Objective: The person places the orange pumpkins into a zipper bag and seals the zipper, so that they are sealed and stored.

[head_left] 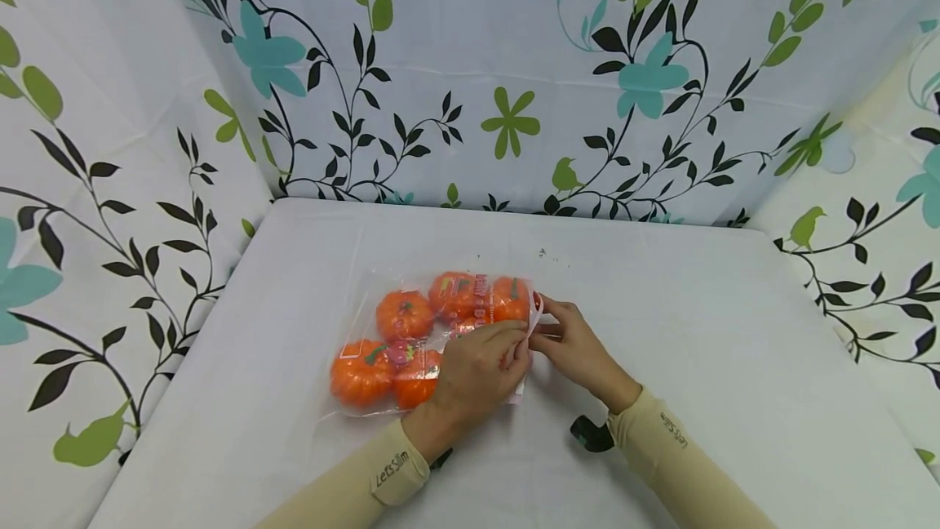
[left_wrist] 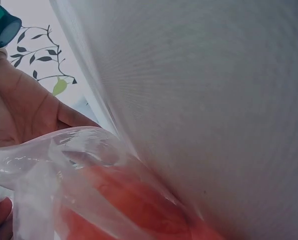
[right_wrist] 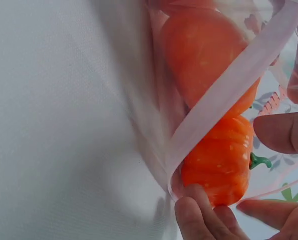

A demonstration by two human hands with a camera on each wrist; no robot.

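A clear zip bag [head_left: 481, 298] with pink print lies on the table, several small orange pumpkins [head_left: 405, 315] inside it. My left hand [head_left: 481, 366] pinches the bag's pale edge strip at its right end. At the upper part of that end is my right hand [head_left: 583, 353], its fingers around a ribbed pumpkin [right_wrist: 216, 162] with a green stem. This pumpkin sits in the bag's mouth, beside the pale strip [right_wrist: 233, 87]. In the left wrist view, the bag's plastic [left_wrist: 89, 145] bulges before my right palm, and the fingers of that hand are partly hidden.
A white cloth covers the table [head_left: 705, 308]. Patterned curtains [head_left: 441, 64] with leaves and flowers stand behind and at both sides. A dark wrist camera [head_left: 591, 434] sits under my right wrist. Small dark specks [head_left: 542, 253] mark the cloth behind the bag.
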